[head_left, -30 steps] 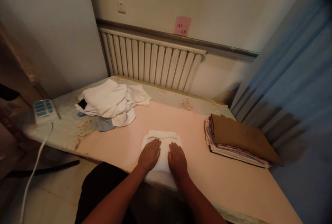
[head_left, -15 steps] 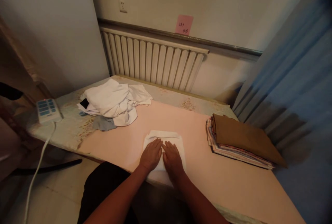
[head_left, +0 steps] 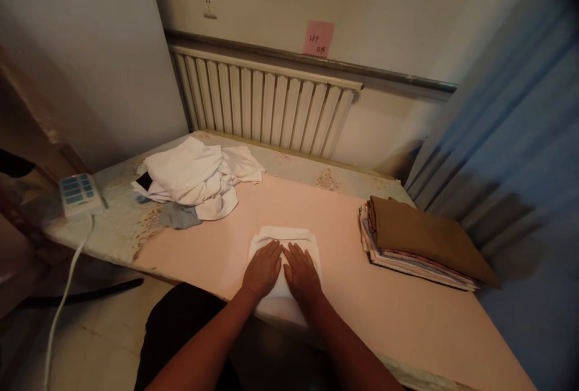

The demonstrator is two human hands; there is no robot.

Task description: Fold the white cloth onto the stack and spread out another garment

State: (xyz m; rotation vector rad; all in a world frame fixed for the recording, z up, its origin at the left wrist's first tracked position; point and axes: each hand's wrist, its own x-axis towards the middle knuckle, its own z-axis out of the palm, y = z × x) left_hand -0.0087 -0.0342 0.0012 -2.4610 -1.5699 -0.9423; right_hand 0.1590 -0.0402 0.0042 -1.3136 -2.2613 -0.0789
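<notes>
A folded white cloth (head_left: 283, 287) lies near the front edge of the pink-covered table (head_left: 362, 318), its far edge showing a fold line. Flat on its left part rests my left hand (head_left: 263, 269), fingers stretched out and pointing away from me. My right hand (head_left: 302, 273) lies flat on the right part in the same way. The fingertips of the two hands nearly meet at the cloth's middle. Part of the cloth is hidden beneath the palms. Whether the cloth is a garment, I cannot tell.
A crumpled heap of white clothes (head_left: 185, 168), with a grey piece (head_left: 180, 215), lies at the back left. Folded fabrics (head_left: 425, 237) are stacked at the right, brown on top. A power strip (head_left: 81, 193) sits at the left corner. Behind are a radiator (head_left: 266, 101) and a blue curtain (head_left: 506, 155).
Both hands stay flat on the white cloth in almost the same place. The view has shifted very slightly; nothing on the table has visibly moved.
</notes>
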